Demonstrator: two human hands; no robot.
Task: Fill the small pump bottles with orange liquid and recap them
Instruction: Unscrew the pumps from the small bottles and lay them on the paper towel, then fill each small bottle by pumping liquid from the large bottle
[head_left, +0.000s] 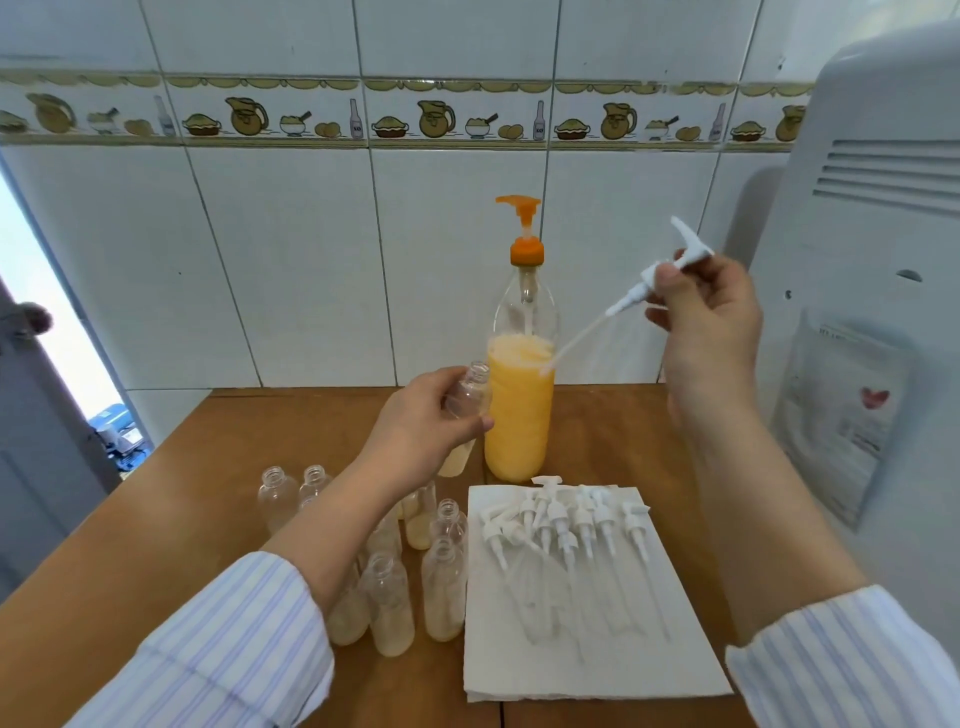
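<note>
Left hand (421, 421) grip closed round small pump bottle (465, 402), uncapped, held above tabletop (260, 436) just beside large orange-liquid bottle (519, 410) near back edge. Right hand (706, 322) pinches white pump cap (670, 270), tube slanting toward bottle. More small bottles (389, 603) mid-tabletop; spare pumps (566, 519) on white paper towel (571, 665) toward front edge.

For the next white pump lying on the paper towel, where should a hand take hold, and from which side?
Probably by the collar just under the head of a pump at the row's right edge, pinched from above. The pumps lie flat on the towel, heads toward the wall, thin dip tubes trailing toward the person; the tubes look too slender to grip, and the right edge has free space beside it.
</note>
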